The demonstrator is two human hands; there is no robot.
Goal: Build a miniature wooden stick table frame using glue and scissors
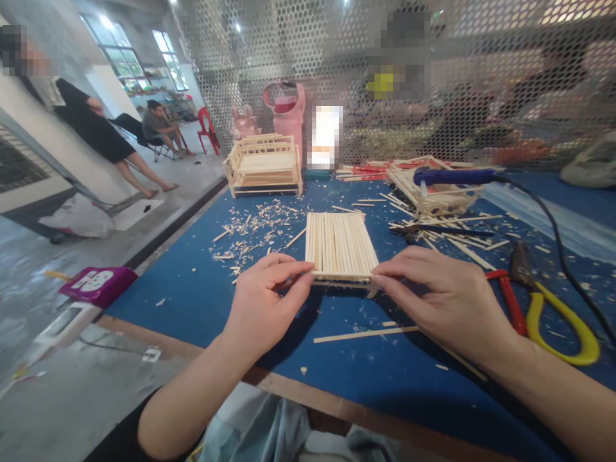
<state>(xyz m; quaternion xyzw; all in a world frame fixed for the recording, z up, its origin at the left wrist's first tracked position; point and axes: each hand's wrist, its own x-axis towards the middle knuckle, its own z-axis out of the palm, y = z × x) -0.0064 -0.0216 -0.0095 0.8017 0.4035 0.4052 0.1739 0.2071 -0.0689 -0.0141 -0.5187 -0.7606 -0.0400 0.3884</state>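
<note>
A flat panel of thin wooden sticks [341,247] glued side by side lies on the blue table mat [202,301]. My left hand [262,308] pinches its near left corner with thumb and fingers closed on the edge. My right hand [443,301] grips the near right corner the same way. A cross stick runs under the panel's near edge between my fingertips.
A loose long stick [366,333] lies just in front of the panel. Pliers with red and yellow handles [539,308] sit to the right, a blue glue gun [457,176] on a stick frame behind, a finished stick model [264,165] at the back left, shavings [250,234] scattered. People are at the far left.
</note>
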